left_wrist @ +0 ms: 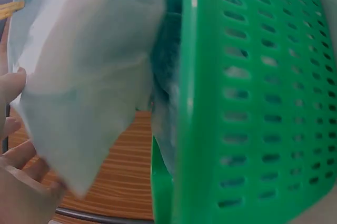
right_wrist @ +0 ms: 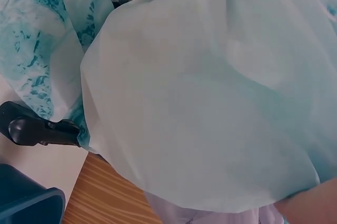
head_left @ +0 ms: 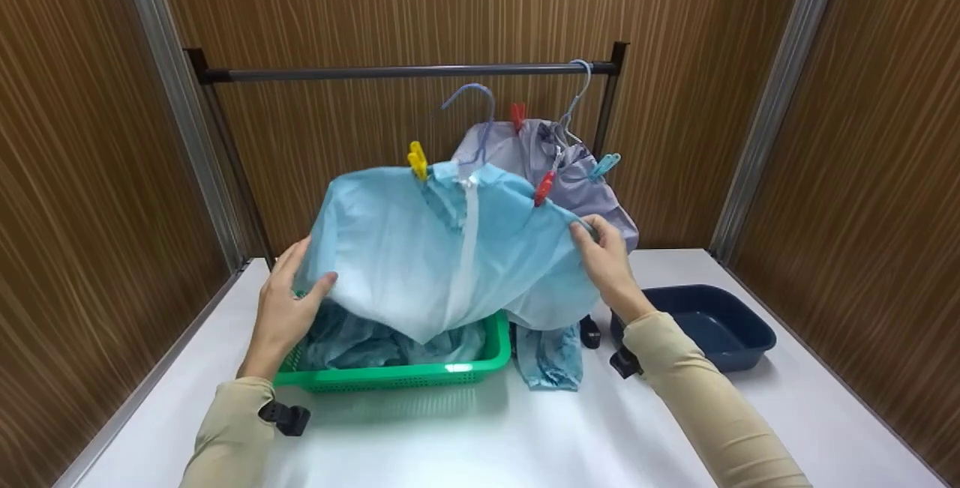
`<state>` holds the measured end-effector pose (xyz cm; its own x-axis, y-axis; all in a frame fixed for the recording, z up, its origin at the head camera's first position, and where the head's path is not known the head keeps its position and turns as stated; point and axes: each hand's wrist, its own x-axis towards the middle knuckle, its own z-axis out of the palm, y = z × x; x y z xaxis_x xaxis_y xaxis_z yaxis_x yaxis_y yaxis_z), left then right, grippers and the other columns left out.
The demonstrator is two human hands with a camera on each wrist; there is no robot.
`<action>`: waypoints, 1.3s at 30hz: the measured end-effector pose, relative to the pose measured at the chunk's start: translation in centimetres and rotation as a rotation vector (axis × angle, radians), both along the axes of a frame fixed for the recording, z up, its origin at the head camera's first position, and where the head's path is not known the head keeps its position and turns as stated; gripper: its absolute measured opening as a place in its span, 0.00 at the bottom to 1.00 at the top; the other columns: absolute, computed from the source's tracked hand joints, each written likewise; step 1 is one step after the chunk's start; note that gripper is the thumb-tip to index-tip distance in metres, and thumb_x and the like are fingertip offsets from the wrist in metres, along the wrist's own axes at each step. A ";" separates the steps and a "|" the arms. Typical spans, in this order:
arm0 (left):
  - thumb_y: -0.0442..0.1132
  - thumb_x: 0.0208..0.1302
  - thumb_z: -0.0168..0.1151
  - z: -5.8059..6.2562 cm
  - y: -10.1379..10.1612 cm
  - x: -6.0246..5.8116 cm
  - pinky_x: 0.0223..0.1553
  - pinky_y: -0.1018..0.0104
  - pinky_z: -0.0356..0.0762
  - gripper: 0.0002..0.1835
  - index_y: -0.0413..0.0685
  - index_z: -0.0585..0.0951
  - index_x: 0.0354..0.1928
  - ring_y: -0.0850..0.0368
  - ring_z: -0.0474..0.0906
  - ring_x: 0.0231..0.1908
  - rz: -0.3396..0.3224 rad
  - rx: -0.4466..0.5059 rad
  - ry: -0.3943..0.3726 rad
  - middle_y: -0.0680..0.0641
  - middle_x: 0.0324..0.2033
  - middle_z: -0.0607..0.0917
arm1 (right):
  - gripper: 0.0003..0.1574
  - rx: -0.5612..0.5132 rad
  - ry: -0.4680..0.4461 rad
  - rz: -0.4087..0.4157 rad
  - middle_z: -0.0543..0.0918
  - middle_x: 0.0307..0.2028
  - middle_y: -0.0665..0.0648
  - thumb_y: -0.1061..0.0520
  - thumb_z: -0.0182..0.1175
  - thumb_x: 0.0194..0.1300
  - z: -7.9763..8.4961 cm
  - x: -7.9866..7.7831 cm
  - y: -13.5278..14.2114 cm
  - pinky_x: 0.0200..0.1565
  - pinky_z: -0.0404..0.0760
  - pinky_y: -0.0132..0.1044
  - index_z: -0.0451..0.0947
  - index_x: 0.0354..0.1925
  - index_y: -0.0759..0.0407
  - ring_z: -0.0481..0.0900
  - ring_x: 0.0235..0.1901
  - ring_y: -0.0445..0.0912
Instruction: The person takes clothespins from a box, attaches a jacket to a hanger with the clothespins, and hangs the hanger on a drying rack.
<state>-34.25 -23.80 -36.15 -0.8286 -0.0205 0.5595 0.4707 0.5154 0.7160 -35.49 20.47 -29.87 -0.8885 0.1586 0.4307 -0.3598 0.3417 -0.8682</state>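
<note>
A light blue zip-up garment (head_left: 397, 237) on a hanger (head_left: 487, 109) is held up over the green basket (head_left: 390, 377). A yellow clothespin (head_left: 417, 161) and a red clothespin (head_left: 544, 188) clip its shoulders. My right hand (head_left: 606, 259) pinches the right shoulder edge between thumb and fingers. At the left side, my left hand (head_left: 285, 308) touches the cloth, thumb in front and fingers spread apart. In the left wrist view the left fingers (left_wrist: 34, 169) lie along the cloth's edge. Cloth hides most of the right hand in the right wrist view.
A dark rail (head_left: 390, 73) stands behind, with a lavender garment (head_left: 600, 207) hung from it by a hanger and clothespins. More blue clothing (head_left: 352, 338) lies in the basket. A patterned blue cloth (head_left: 551, 360) and a navy tub (head_left: 705, 323) are at the right.
</note>
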 end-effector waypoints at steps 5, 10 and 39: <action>0.47 0.73 0.63 -0.6 -0.8 0.2 0.73 0.30 0.54 0.35 0.41 0.65 0.76 0.32 0.55 0.77 -0.022 -0.114 -0.055 0.35 0.77 0.61 | 0.16 -0.026 0.008 -0.104 0.76 0.45 0.57 0.52 0.50 0.81 0.4 0.1 0.5 0.56 0.73 0.42 0.76 0.50 0.64 0.73 0.49 0.49; 0.53 0.71 0.65 -1.3 -2.0 0.8 0.71 0.27 0.55 0.36 0.40 0.69 0.73 0.28 0.57 0.74 -0.088 -0.287 -0.166 0.31 0.74 0.64 | 0.20 -0.067 0.019 -0.175 0.77 0.57 0.65 0.50 0.48 0.82 0.7 0.2 1.0 0.68 0.73 0.55 0.73 0.55 0.66 0.76 0.59 0.56; 0.60 0.48 0.81 -2.6 -4.3 2.6 0.66 0.27 0.63 0.29 0.43 0.89 0.41 0.26 0.65 0.68 -0.247 -0.549 -0.399 0.27 0.64 0.75 | 0.22 -0.095 0.048 -0.512 0.80 0.53 0.65 0.48 0.48 0.81 2.5 -2.1 1.6 0.59 0.73 0.49 0.76 0.57 0.63 0.77 0.55 0.56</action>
